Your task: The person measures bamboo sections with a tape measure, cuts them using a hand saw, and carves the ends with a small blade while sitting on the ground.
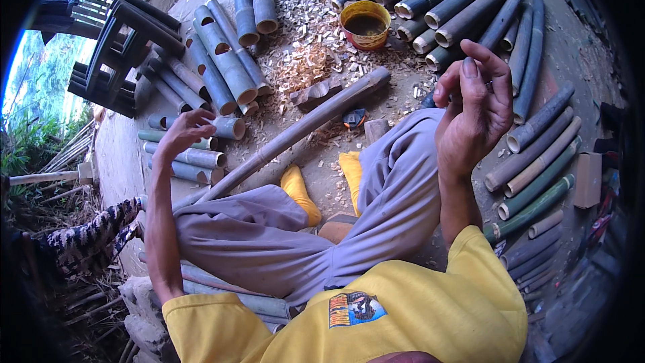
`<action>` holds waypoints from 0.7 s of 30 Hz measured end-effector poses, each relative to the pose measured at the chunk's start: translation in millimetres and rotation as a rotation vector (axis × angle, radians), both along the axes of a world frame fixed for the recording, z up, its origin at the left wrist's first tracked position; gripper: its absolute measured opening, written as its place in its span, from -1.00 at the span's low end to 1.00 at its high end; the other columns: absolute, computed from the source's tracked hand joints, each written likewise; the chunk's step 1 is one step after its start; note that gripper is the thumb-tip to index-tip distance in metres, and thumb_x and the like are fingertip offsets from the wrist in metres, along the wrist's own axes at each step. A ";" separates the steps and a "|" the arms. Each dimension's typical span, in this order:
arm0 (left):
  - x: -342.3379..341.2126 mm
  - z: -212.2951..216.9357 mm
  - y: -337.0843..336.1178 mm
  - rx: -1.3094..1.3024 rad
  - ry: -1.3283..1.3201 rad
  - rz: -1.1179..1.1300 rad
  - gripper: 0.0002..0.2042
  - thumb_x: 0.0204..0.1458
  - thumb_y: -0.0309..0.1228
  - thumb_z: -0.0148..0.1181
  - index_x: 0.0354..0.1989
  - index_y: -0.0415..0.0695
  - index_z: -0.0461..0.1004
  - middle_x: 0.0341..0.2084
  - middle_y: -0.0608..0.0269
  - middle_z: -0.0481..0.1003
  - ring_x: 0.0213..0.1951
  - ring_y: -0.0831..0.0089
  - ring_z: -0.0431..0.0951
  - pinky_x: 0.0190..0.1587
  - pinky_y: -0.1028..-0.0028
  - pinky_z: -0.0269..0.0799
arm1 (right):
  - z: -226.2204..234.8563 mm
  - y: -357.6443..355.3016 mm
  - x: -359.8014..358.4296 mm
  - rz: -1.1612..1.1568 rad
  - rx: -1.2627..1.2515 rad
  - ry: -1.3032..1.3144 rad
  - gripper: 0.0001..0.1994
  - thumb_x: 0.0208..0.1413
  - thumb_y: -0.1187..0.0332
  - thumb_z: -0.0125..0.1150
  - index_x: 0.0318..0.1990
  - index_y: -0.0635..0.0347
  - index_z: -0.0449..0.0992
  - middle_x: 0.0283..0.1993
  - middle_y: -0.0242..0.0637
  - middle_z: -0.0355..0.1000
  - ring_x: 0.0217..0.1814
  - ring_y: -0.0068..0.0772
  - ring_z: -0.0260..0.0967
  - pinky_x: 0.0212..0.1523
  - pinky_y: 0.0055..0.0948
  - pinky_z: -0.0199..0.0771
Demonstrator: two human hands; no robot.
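My left hand (185,133) is raised at the left, fingers stretched out toward the right, with nothing visible in it. Behind it are cut bamboo tubes (228,128), some with openings in their sides. Higher and closer on the right is my right hand (474,111), fingers loosely bent and apart, and no held object shows. A long bamboo pole (302,126) slants between my hands, its near end passing by my left knee; neither hand touches it. Beyond my feet lie a rough wood block (314,94) and a small dark and orange object (354,118) whose kind is unclear.
Bamboo tubes with side holes (232,70) lie far left; several plain bamboo tubes (463,10) fan out far right. A yellow-red bucket (365,25) of dark liquid stands among wood chips (302,67). Another person's patterned sleeve (94,232) enters from the left. A cardboard box (588,180) is at right.
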State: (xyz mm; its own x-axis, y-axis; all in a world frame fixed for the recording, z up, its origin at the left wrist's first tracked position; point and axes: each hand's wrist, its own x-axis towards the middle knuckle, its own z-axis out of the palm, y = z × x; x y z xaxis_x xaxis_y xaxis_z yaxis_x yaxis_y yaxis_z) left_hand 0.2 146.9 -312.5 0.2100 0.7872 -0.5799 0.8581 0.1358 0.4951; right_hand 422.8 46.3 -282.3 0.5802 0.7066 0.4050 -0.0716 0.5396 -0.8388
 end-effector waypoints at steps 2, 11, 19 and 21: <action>1.8 1.4 -8.2 -0.031 0.013 0.000 -0.57 -0.08 -0.28 0.23 -0.07 -0.28 0.41 -0.32 0.11 0.53 -0.28 0.46 0.51 -0.23 0.48 0.41 | -0.7 -0.4 3.2 0.008 0.012 -0.009 -0.81 0.14 0.45 0.00 -0.13 0.33 0.41 -0.59 -0.38 0.29 -0.61 -0.69 0.14 -0.57 -0.73 0.15; 9.4 -29.2 -21.6 -0.429 0.042 -0.079 -0.59 -0.09 -0.15 0.20 -0.15 -0.20 0.49 -0.33 0.21 0.52 -0.26 0.48 0.51 -0.24 0.52 0.45 | -6.8 -2.5 12.7 0.054 -0.032 -0.121 -0.79 0.05 0.51 0.04 -0.16 0.40 0.42 -0.55 -0.39 0.27 -0.60 -0.68 0.14 -0.61 -0.70 0.17; -51.8 -186.3 -63.7 0.168 0.146 -0.152 -0.33 -0.31 -0.19 0.36 0.06 -0.15 0.33 -0.04 -0.01 0.39 0.02 0.12 0.39 0.05 0.25 0.33 | -12.8 7.0 0.5 0.142 -0.163 -0.149 -0.76 0.06 0.47 -0.01 -0.14 0.42 0.37 -0.58 -0.32 0.21 -0.60 -0.63 0.08 -0.58 -0.68 0.11; -39.8 -222.1 -75.2 0.151 0.162 -0.056 -0.32 -0.34 -0.16 0.35 0.06 -0.08 0.33 -0.01 0.02 0.35 0.08 0.09 0.31 0.06 0.20 0.30 | -8.0 4.5 -2.0 0.172 -0.166 -0.190 -0.76 0.04 0.47 0.00 -0.14 0.42 0.36 -0.58 -0.32 0.21 -0.59 -0.61 0.09 -0.57 -0.69 0.11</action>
State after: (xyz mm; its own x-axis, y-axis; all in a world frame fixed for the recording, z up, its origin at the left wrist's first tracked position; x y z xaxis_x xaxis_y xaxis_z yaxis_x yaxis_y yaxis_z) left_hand -39.7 71.7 -534.6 0.1692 0.8573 -0.4862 0.9322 0.0210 0.3613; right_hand 420.8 50.8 -290.3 0.3717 0.8534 0.3654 0.0164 0.3875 -0.9217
